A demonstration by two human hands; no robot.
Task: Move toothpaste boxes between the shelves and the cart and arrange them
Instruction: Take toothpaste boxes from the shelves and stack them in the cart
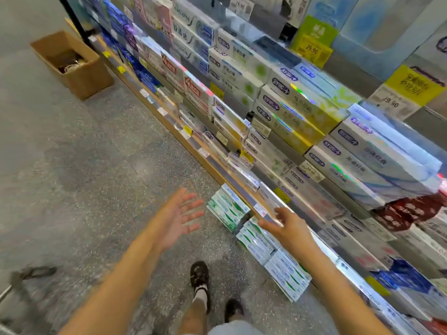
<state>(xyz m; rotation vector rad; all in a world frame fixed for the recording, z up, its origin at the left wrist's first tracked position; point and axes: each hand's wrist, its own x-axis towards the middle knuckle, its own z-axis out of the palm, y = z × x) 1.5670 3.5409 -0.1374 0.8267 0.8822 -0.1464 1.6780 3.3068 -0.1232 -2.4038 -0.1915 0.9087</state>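
Observation:
Stacks of green-and-white toothpaste boxes stand on the floor against the shelf base: one stack (227,209) farther off, another (256,240) nearer, a third (287,276) closest to me. My left hand (179,216) hovers palm up with spread fingers, just left of the far stack, holding nothing. My right hand (287,226) reaches above the middle stack with loose fingers, empty. The shelves (242,189) on the right are packed with rows of toothpaste boxes (290,110). The frame is motion-blurred.
An open cardboard box (72,64) sits on the speckled floor at the far left by the shelf end. Part of a metal cart frame (14,284) shows at the lower left edge. My feet in dark shoes (200,276) stand below the hands.

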